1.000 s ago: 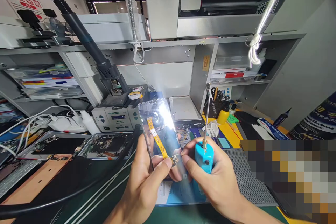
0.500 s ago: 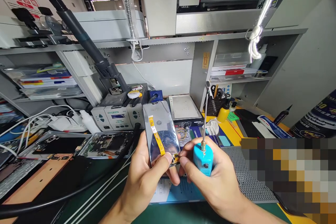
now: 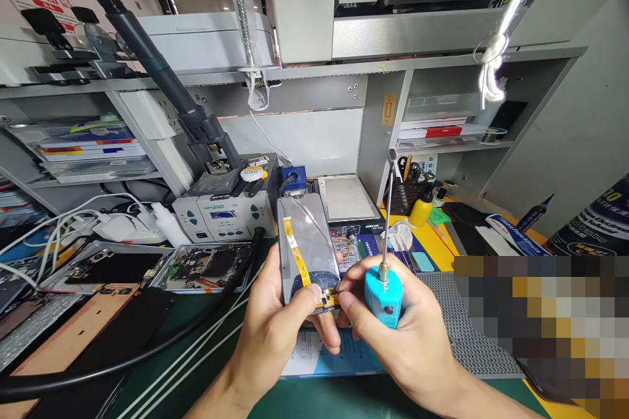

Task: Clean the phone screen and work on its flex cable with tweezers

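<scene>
Two bare hands meet over the bench (image 3: 314, 396), around a phone screen (image 3: 312, 229) that they hold up, its top end leaning away toward the shelves. The left hand (image 3: 280, 317) has it by the lower left part: the thumb presses on the front near the bottom edge, while other fingers reach behind, pinching the screen between them. A yellow ribbon (image 3: 296, 252) runs down the screen's face to that thumb, and a small circuit piece (image 3: 328, 298) shows just beside the thumb's tip.

The right hand (image 3: 410, 330) grips a blue handle (image 3: 383, 298) in its palm, with a thin metal rod (image 3: 388, 216) rising nearly upright from it to a small rounded head. Its thumb and forefinger come together at the screen's lower right corner; whether they pinch the circuit piece there, I cannot tell.

Below the hands lies a blue and white sheet or box (image 3: 304, 357). Behind the screen stand a grey machine with a small display (image 3: 223, 222) and a flat-topped box (image 3: 348, 198). A yellow bottle (image 3: 419, 213) stands near a black mesh cup (image 3: 405, 198) farther right.
</scene>
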`<state>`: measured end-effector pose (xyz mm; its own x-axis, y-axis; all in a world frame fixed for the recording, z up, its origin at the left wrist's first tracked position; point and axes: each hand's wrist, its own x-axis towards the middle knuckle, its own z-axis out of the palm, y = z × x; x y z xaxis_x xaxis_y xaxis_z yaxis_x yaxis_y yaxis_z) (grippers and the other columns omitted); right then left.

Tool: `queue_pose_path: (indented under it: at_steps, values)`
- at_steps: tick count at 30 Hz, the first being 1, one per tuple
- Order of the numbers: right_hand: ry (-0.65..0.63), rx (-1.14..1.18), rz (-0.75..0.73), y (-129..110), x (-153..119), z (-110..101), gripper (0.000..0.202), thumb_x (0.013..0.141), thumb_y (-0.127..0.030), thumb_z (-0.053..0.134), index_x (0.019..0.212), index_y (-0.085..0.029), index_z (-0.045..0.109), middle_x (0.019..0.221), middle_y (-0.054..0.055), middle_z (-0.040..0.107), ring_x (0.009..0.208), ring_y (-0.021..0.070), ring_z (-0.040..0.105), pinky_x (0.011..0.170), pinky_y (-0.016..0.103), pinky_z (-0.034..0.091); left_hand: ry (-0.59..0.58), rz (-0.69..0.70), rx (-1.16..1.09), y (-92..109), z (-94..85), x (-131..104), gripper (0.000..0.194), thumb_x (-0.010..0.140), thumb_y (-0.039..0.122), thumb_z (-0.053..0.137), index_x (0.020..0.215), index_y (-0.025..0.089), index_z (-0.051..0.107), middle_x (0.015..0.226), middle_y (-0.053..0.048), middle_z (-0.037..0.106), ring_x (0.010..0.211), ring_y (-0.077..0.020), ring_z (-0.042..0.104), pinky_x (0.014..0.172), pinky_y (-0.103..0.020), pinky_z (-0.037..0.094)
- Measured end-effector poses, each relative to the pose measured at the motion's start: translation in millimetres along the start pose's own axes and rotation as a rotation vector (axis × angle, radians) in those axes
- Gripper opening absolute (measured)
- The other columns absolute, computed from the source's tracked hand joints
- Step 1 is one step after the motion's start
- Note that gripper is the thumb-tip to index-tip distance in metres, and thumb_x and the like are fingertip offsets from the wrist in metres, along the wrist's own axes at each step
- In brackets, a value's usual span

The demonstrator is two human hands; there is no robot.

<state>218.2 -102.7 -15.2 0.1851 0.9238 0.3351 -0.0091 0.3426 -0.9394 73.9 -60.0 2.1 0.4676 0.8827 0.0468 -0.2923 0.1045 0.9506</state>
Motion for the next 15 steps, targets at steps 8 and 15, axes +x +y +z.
queue_pose_path:
  at_steps: [8, 15]
  values:
    - [-0.001, -0.021, -0.079, -5.5, 0.2, 1.4, 0.017, 0.084, -0.012, 0.066, 0.089, -0.026, 0.057, 0.074, -0.007, 0.064, 0.054, 0.0097, 0.066, 0.053, 0.019, 0.058, 0.108, 0.184, 0.093, -10.4, 1.0, -7.8, 0.039, 0.089, 0.027, 0.065, 0.122, 0.025, 0.045, 0.097, -0.003, 0.071, 0.074, -0.0167, 0.071, 0.066, -0.027, 0.059]
    - [0.045, -0.216, -0.292, -4.5, 1.2, -0.7, 0.022, 0.08, -0.007, 0.068, 0.092, -0.024, 0.06, 0.087, -0.002, 0.063, 0.076, 0.0121, 0.063, 0.068, 0.02, 0.057, 0.196, 0.372, 0.246, -27.4, 3.8, -14.2, 0.031, 0.093, 0.022, 0.059, 0.12, 0.027, 0.044, 0.11, -0.006, 0.069, 0.096, -0.0209, 0.07, 0.079, -0.032, 0.059]
